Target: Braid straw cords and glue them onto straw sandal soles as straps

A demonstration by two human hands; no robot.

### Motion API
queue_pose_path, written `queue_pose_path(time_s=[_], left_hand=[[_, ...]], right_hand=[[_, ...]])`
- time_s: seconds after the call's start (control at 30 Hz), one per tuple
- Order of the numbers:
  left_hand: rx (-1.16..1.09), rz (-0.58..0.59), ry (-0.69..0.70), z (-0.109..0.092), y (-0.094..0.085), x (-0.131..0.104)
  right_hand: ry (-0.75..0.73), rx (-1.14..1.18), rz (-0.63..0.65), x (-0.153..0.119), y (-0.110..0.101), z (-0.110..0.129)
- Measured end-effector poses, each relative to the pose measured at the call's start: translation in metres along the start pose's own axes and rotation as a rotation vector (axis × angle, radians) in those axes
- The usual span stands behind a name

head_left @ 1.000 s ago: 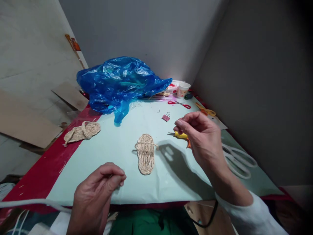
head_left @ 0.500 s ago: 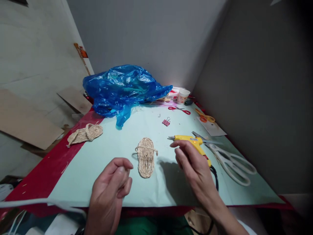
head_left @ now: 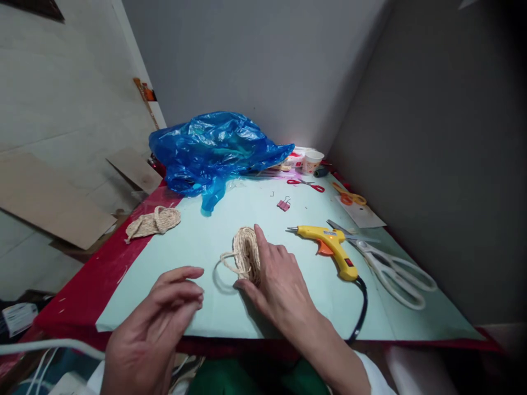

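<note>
Right hand (head_left: 282, 277) grips woven sole (head_left: 242, 245), likely picking it up;
left hand (head_left: 154, 314) beside it, loosely open; lifting calls for even pressure.

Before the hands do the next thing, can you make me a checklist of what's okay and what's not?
1. Right hand has hold of the woven piece: ok, thumb at its near end, index finger along its right side.
2. Left hand free: ok, nothing visible in it, and it is apart from the woven piece.
3. Cord loop lying neatly across the woven piece: not ok, it sticks out to the left.
4. Glue gun clear of both hands: ok, it lies to the right of them.
5. Glue gun cool: cannot tell, heat doesn't show.
6. White-handled scissors clear of both hands: ok.
</note>
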State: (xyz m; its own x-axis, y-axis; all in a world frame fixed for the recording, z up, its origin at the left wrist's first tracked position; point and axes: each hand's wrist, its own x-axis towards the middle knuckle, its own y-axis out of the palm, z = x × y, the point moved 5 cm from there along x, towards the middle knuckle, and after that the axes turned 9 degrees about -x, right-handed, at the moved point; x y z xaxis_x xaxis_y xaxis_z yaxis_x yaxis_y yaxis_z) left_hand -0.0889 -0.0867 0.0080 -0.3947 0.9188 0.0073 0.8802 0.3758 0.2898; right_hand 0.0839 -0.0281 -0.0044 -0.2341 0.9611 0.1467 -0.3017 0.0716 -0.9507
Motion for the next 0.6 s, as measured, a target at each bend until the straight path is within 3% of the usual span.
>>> queue_pose_path(time_s=[0.1,0.23,0.33,0.43,0.53,0.6], left_hand=[[-0.007,-0.073,-0.106,0.019,-0.009,-0.003],[-0.029,-0.153,-0.118,0.031,-0.01,-0.006],[-0.051,-0.14,-0.058,0.027,-0.003,0.001],[-0.199,-0.038,-0.052,0.019,0.013,0.01],[-0.366,0.084,-0.293,0.019,0.037,0.01],[-0.37,0.079,-0.49,0.019,0.049,0.005]], right_hand=[[0.004,0.291,-0.058,-0.001,0.004,-0.008],[0.19,0.781,-0.085,-0.002,0.005,-0.026],[0.24,1.169,-0.047,-0.004,-0.003,-0.027],[0.245,1.408,-0.042,-0.012,-0.017,-0.02],[0.2,1.461,-0.046,-0.023,-0.029,-0.015],[0.131,1.398,-0.004,-0.031,-0.036,-0.016]])
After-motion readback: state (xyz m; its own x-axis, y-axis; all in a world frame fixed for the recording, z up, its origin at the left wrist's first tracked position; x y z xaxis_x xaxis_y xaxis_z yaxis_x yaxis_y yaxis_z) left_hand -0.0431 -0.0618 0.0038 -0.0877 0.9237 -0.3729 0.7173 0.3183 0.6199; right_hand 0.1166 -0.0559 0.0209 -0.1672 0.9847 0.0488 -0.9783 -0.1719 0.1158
